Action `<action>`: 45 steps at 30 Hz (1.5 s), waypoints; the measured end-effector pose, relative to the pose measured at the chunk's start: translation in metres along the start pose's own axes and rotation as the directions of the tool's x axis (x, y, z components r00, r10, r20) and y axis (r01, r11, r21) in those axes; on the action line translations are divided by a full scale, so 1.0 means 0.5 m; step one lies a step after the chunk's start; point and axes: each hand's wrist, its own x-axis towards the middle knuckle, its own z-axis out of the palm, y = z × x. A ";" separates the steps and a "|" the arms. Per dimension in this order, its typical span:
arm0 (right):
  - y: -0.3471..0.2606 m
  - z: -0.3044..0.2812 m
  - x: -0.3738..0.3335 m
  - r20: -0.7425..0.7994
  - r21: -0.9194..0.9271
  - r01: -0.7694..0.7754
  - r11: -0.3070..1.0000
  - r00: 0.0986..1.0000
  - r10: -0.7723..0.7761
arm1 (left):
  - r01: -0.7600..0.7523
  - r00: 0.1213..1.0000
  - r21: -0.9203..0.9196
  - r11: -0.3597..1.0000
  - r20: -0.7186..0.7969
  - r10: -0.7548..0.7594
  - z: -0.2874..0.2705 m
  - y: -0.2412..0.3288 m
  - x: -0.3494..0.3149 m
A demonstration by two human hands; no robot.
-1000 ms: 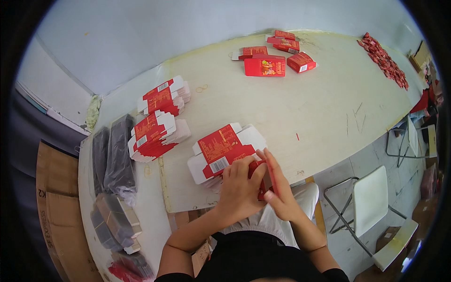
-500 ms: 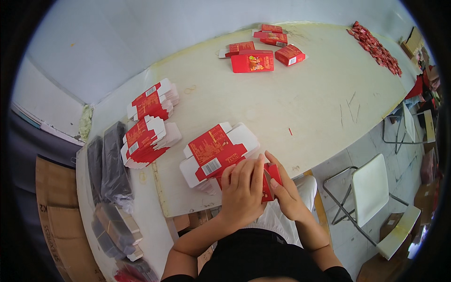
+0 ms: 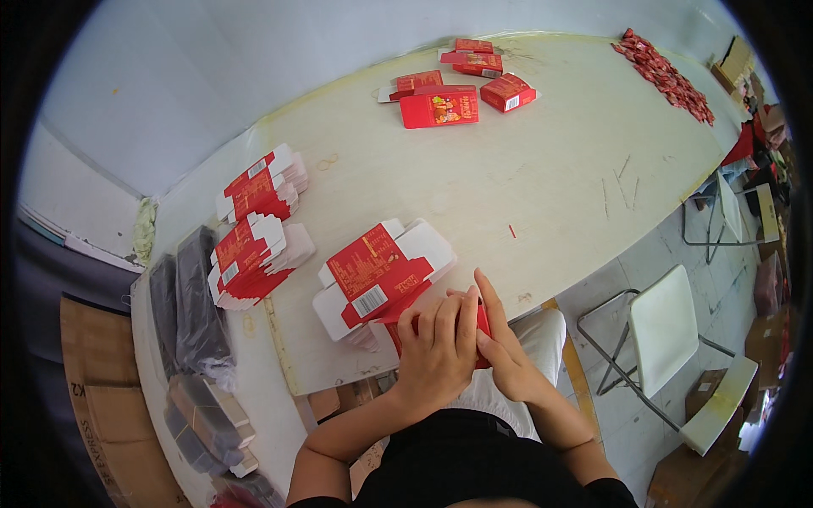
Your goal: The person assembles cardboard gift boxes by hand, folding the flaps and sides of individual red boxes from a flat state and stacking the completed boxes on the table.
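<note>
Both hands are on one red carton [image 3: 485, 325] near the table's front edge. My left hand [image 3: 439, 349] lies over its top and left side, fingers bent across it, covering most of the carton. My right hand [image 3: 506, 351] closes on its right end, with the thumb pressed at the end and the fingers along the far side. Just left of and beyond my hands lies a stack of flat, unfolded red-and-white cartons [image 3: 378, 269]. Part of a red panel shows between that stack and my left hand.
Two more stacks of flat cartons [image 3: 257, 188] [image 3: 251, 254] lie at the left. Several formed red boxes [image 3: 440, 108] stand at the back. Small red packets [image 3: 665, 76] are heaped far right. Dark wrapped bundles [image 3: 201, 296] line the left side; a white folding chair [image 3: 665, 330] stands right.
The carton's right end, which showed a gap and a raised flap, now looks closed under my right hand. The whole view has shifted slightly.
</note>
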 end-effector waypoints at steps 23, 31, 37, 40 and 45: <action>-0.047 -0.188 0.239 -0.176 -0.246 -0.055 0.968 0.984 0.011 | 0.155 0.986 -0.209 0.966 -0.027 -0.164 -0.096 -0.089 0.057; -0.045 -0.210 0.340 -0.443 -0.125 -0.129 0.984 0.894 0.061 | 0.314 0.884 0.096 0.945 0.335 -0.328 -0.029 -0.236 0.008; 0.123 -0.165 0.177 -0.267 -0.115 -0.235 0.965 0.943 0.197 | 0.368 0.866 -0.052 0.928 0.384 -0.321 -0.015 -0.240 0.025; 0.146 -0.131 0.152 -0.160 -0.163 -0.120 0.979 0.983 0.094 | 0.364 0.852 -0.011 0.931 0.408 -0.328 -0.014 -0.241 0.026; 0.115 -0.063 0.164 -0.136 -0.422 0.013 0.906 0.988 -0.077 | 0.376 0.877 0.041 0.926 0.308 -0.370 -0.018 -0.225 0.024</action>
